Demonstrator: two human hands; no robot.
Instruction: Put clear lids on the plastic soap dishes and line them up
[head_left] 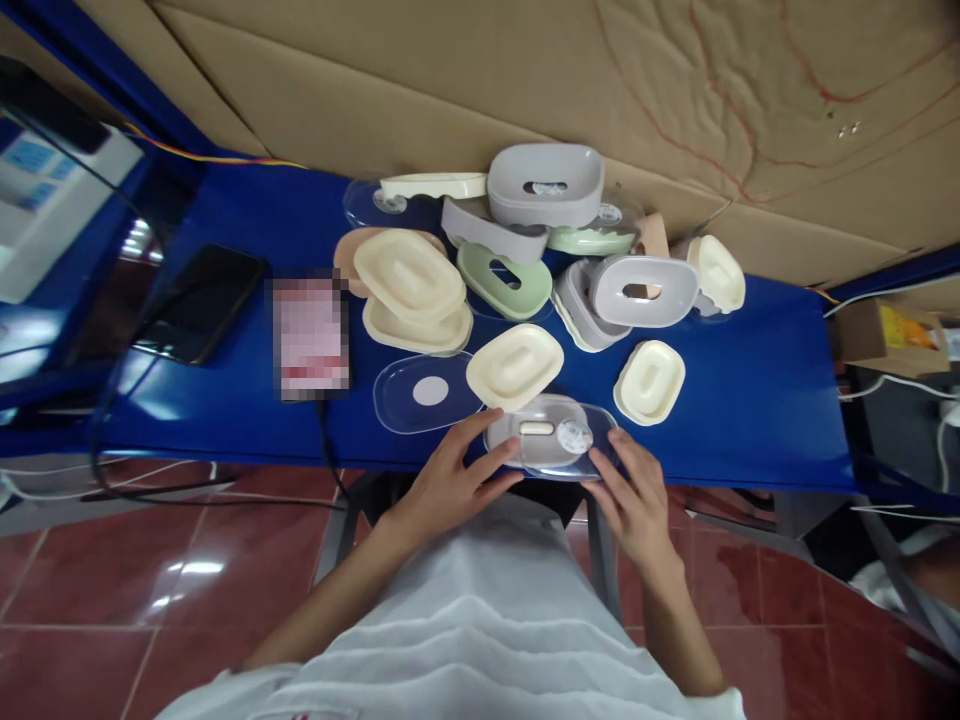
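Observation:
At the table's front edge, a light grey oval plastic piece (502, 450) with a slot lies partly under a clear oval plastic cover (544, 462) bearing a round label. My left hand (450, 480) grips the left end of the grey piece, its fingers bent around the edge. The right end of the clear cover is between the thumb and fingers of my right hand (634, 495). Just behind them rests a cream oval tray (515, 366), overlapping the grey piece's far edge in view. To its left lies another clear oval cover (397, 395) with a white round patch.
Cream oval trays (409, 275), a green slotted piece (506, 283) and grey slotted pieces (546, 165) are piled at the back. A small cream piece (649, 382) lies right. A phone (202, 303), a blurred pink item (311, 335) and a cable (324, 440) are left.

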